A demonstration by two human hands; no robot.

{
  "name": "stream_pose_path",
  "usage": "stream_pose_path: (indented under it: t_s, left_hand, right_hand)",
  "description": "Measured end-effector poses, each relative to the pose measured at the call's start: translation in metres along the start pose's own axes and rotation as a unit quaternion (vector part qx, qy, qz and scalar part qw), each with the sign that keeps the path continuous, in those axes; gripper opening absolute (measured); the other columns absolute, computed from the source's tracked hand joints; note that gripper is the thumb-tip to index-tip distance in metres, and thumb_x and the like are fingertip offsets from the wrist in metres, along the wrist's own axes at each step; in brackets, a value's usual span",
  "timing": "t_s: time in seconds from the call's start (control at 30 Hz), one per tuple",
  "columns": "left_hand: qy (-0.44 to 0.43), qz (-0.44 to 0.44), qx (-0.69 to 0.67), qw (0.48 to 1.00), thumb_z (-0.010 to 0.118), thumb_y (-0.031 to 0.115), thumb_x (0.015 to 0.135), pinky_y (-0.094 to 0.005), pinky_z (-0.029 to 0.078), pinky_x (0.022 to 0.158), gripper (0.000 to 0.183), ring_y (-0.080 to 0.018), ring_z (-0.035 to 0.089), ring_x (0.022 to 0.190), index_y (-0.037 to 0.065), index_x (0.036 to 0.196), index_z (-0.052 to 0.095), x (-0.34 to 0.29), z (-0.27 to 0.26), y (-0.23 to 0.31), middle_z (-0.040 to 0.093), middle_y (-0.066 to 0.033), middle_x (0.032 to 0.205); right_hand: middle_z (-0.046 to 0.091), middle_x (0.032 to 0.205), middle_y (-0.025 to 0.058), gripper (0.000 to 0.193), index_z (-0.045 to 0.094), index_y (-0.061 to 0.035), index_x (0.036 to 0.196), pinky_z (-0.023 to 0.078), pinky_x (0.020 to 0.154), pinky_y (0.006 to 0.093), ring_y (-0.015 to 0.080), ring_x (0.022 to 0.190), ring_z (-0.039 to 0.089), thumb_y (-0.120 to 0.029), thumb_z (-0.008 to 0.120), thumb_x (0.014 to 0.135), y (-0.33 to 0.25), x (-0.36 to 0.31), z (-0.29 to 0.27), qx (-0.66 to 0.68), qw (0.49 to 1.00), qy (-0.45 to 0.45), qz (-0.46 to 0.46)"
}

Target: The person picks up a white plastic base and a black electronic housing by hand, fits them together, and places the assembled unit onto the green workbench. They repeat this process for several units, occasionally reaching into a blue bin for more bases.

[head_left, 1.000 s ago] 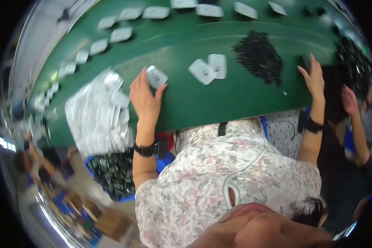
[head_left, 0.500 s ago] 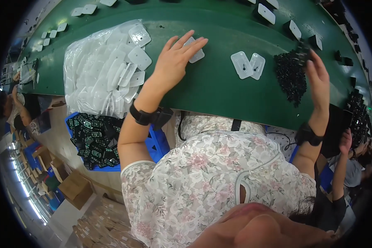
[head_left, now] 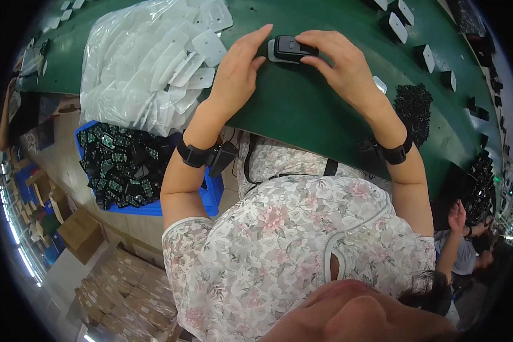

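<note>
My right hand pinches a small black rectangular plastic housing by its right end, thumb on the near side and fingers on the far side. The housing sits over a white translucent plate with rounded corners; the plate's edge shows along the left and near sides. My left hand is just left of them, fingers stretched out and thumb apart, holding nothing. Another white plate shows partly behind my right wrist.
A clear bag of white plates lies left on the green table. Small black parts are heaped right. Black housings with white plates stand far right. Below left is a blue crate of black-and-green parts. Another person's hand shows at right.
My right hand has come left from the black heap to the middle with the black housing. My left hand has drawn back from over the white plate to its left side.
</note>
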State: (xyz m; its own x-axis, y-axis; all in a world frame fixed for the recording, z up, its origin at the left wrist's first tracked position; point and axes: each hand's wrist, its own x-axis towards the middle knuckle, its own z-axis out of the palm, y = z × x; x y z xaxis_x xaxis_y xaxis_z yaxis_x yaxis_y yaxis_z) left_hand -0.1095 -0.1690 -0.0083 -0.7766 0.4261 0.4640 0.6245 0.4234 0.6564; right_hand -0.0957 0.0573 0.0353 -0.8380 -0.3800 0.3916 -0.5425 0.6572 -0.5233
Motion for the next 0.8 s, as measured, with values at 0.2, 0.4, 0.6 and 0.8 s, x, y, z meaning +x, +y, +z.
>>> stream_pose_path:
  t_s: [0.2, 0.4, 0.6, 0.8]
  left_hand:
    - [-0.026, 0.023, 0.044, 0.998, 0.048, -0.011, 0.078, -0.0398, 0.042, 0.101, 0.055, -0.0296, 0.052, 0.122, 0.007, 0.129, 0.055, -0.005, -0.002, -0.004, 0.055, -0.0107, 0.134]
    - [-0.045, 0.03, 0.071, 0.996, 0.044, -0.009, 0.078, -0.0411, 0.04, 0.102, 0.056, -0.0283, 0.052, 0.123, 0.009, 0.129, 0.056, -0.011, -0.002, -0.006, 0.056, -0.0068, 0.135]
    - [-0.052, 0.019, 0.079, 0.995, 0.046, -0.007, 0.079, -0.0403, 0.041, 0.1, 0.053, -0.0268, 0.053, 0.121, 0.01, 0.128, 0.057, -0.008, -0.011, 0.005, 0.057, -0.0051, 0.133]
    - [-0.062, 0.045, 0.212, 0.974, 0.05, 0.002, 0.081, -0.038, 0.042, 0.099, 0.048, -0.0241, 0.055, 0.118, 0.01, 0.128, 0.058, -0.015, -0.007, 0.013, 0.057, -0.0047, 0.133]
  right_hand:
    - [0.065, 0.111, 0.008, 0.033, 0.063, -0.0073, 0.112, 0.05, 0.087, 0.0358, 0.0275, 0.103, 0.061, -0.011, 0.071, 0.08, 0.004, 0.009, 0.01, -0.032, 0.998, -0.045, -0.008]
    - [0.065, 0.111, 0.0074, 0.032, 0.064, -0.007, 0.11, 0.05, 0.086, 0.0354, 0.0271, 0.1, 0.061, -0.01, 0.071, 0.079, 0.002, 0.007, 0.007, -0.042, 0.998, -0.047, -0.027]
    - [0.065, 0.11, 0.0075, 0.032, 0.064, -0.0069, 0.11, 0.051, 0.083, 0.0348, 0.0266, 0.098, 0.062, -0.009, 0.071, 0.078, -0.007, 0.004, 0.003, -0.041, 0.997, -0.053, -0.03]
    - [0.065, 0.109, 0.0071, 0.036, 0.064, -0.0074, 0.112, 0.052, 0.083, 0.0351, 0.0251, 0.098, 0.062, -0.007, 0.071, 0.077, -0.014, -0.002, 0.015, -0.09, 0.995, -0.037, -0.028]
